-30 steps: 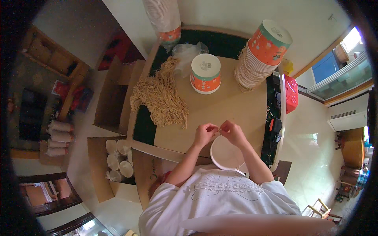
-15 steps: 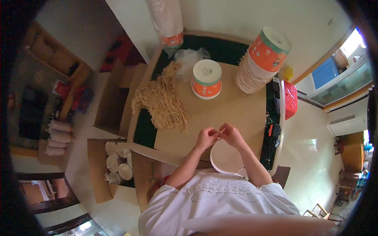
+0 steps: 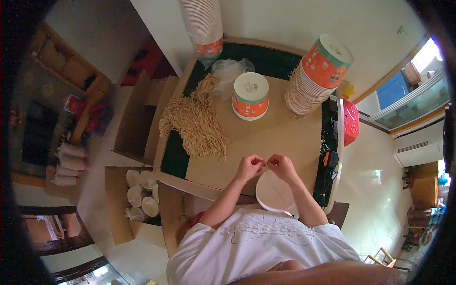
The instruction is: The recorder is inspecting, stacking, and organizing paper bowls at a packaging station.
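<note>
Above the far rim of a white paper bucket [image 3: 274, 192], my left hand [image 3: 249, 168] and my right hand [image 3: 282, 167] are close together, fingertips pinched. A thin tan string [image 3: 268, 172] runs between the fingertips and trails down across the bucket. The bucket sits against my shirt at the table's near edge, its pale round face toward me. A heap of tan strings [image 3: 202, 124] lies to the left of my hands. Beyond them, an orange and green paper bucket [image 3: 250, 107] stands upside down on a cardboard sheet [image 3: 285, 135].
A leaning stack of similar buckets [image 3: 323, 69] stands far right; a tall wrapped stack [image 3: 202, 23] is far left beside a clear plastic bag [image 3: 230, 78]. Dark items [image 3: 331, 159] line the table's right edge. On the floor, a carton [image 3: 118, 209] holds white cups.
My hands have drawn slightly apart, the right one shifting a little right and down. The string across the bucket now shows more plainly.
</note>
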A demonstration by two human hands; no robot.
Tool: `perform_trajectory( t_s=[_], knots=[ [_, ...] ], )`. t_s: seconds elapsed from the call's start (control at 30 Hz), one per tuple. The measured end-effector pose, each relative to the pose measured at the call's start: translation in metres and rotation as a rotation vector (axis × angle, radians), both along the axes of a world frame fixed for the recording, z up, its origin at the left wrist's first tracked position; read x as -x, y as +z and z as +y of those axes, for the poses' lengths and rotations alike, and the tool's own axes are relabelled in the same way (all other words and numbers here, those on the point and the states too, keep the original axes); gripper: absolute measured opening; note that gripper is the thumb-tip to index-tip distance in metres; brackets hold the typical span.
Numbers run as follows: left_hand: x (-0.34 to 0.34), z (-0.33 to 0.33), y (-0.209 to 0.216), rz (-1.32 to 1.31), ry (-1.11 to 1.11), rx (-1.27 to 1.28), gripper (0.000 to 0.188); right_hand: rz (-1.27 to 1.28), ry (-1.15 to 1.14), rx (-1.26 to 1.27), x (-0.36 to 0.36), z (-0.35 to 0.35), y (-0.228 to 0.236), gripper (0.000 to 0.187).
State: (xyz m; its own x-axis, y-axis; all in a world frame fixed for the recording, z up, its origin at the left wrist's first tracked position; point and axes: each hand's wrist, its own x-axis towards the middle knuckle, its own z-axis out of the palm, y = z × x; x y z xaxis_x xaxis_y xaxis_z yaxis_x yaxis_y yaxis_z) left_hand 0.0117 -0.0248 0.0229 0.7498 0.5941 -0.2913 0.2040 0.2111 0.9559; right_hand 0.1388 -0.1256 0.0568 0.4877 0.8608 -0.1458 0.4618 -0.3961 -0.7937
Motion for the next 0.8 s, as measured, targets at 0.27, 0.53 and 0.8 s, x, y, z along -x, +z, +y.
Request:
perform_trajectory(
  t_s=[0.27,0.53,0.8],
  knots=[
    [0.0,-0.002,-0.011,-0.034,0.022,0.072,0.009,0.021,-0.01,-0.018,0.004,0.002,0.005,0.013],
    [0.0,0.0,-0.01,0.005,-0.005,0.136,0.013,-0.042,-0.01,-0.045,0.004,0.001,0.003,0.012],
    [-0.001,-0.002,-0.007,0.01,0.02,0.067,0.011,-0.072,-0.006,-0.021,0.005,0.001,0.009,0.011]
  ],
)
